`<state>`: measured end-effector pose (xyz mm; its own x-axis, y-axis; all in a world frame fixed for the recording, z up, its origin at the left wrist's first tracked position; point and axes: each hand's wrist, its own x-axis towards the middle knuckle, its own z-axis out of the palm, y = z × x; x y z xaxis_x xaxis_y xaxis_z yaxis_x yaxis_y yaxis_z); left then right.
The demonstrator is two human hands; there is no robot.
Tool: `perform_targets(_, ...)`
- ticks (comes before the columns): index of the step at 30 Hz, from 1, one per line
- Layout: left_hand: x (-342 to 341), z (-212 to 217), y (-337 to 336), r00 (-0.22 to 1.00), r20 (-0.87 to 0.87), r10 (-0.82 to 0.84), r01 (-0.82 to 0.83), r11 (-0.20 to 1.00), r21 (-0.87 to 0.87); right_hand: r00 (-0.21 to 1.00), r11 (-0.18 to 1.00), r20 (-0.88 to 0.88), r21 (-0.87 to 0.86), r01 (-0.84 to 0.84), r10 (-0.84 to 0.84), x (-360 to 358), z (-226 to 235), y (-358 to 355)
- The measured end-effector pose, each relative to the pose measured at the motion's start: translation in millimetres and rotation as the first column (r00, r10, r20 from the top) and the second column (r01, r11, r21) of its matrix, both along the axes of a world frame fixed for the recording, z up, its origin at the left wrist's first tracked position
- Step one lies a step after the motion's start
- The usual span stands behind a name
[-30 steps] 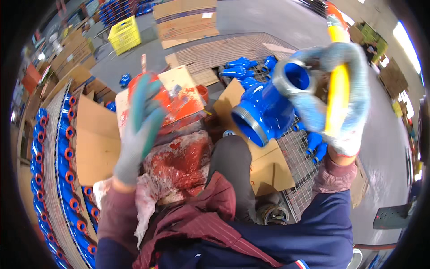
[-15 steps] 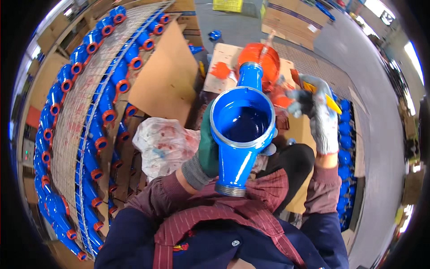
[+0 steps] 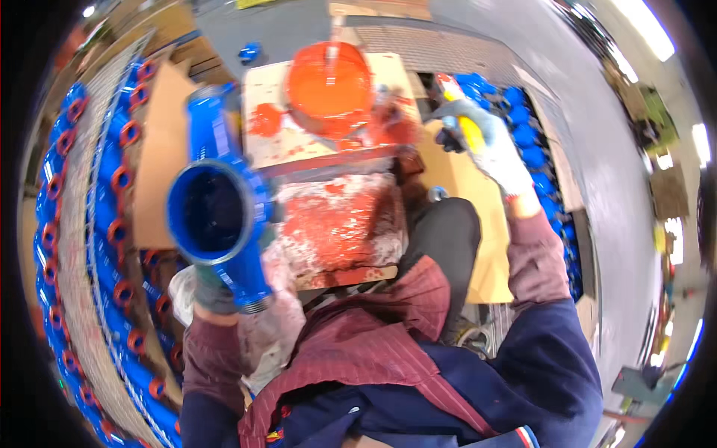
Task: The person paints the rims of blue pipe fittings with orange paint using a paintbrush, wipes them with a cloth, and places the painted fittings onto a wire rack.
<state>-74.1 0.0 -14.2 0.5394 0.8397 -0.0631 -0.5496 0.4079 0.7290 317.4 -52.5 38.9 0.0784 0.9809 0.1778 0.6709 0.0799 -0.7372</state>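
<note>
My left hand (image 3: 213,291), in a green and grey glove, grips a glossy blue water meter body (image 3: 258,198) with a wide round opening and a pipe stub at each end. The body is held up at the left, blurred by motion, its opening facing me. In my right hand (image 3: 497,149), gloved in white and grey, is a paintbrush (image 3: 471,134) with a yellow handle and a reddish tip. Between the hands, farther off, a bowl of orange-red paint (image 3: 328,86) rests on a spattered board (image 3: 272,153).
Wire racks (image 3: 123,295) at my left carry rows of blue bodies with red-painted ends. A cardboard sheet (image 3: 160,157) stands beside them. A paint-smeared surface (image 3: 340,216) lies before my knees, near a stained white plastic bag (image 3: 276,328). More blue parts (image 3: 530,153) fill a box at right.
The meter body has moved left with my left hand, away from the paint bowl toward the racks. My right hand still holds the brush at the right. The view has shifted too.
</note>
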Motion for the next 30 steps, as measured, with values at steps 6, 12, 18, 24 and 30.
perform_targets(6,26.5,-7.4,24.8,0.998,0.066,0.02,-0.021,1.0,0.01,0.809,0.922,0.58,-0.357,0.15,0.094,112.9,-165.4,-21.5)
perform_targets(12,24.6,-25.1,34.0,0.997,-0.008,0.071,-0.072,0.996,-0.059,0.892,0.832,0.415,-0.421,0.361,-0.177,90.3,-291.8,-53.7)
perform_targets(18,21.5,-44.4,40.3,0.967,0.007,0.254,-0.251,0.958,-0.135,0.943,0.95,0.233,-0.146,0.276,-0.239,85.3,-170.4,-43.4)
perform_targets(24,40.6,-12.5,27.7,0.922,0.34,-0.185,0.22,0.973,-0.065,0.998,0.997,0.023,-0.052,-0.052,0.053,13.7,35.5,-73.4)
perform_targets(30,20.2,-29.1,40.7,0.724,0.541,-0.428,0.557,0.825,-0.094,0.522,0.919,-0.78,0.17,-0.356,0.346,-83.8,16.7,-91.8)
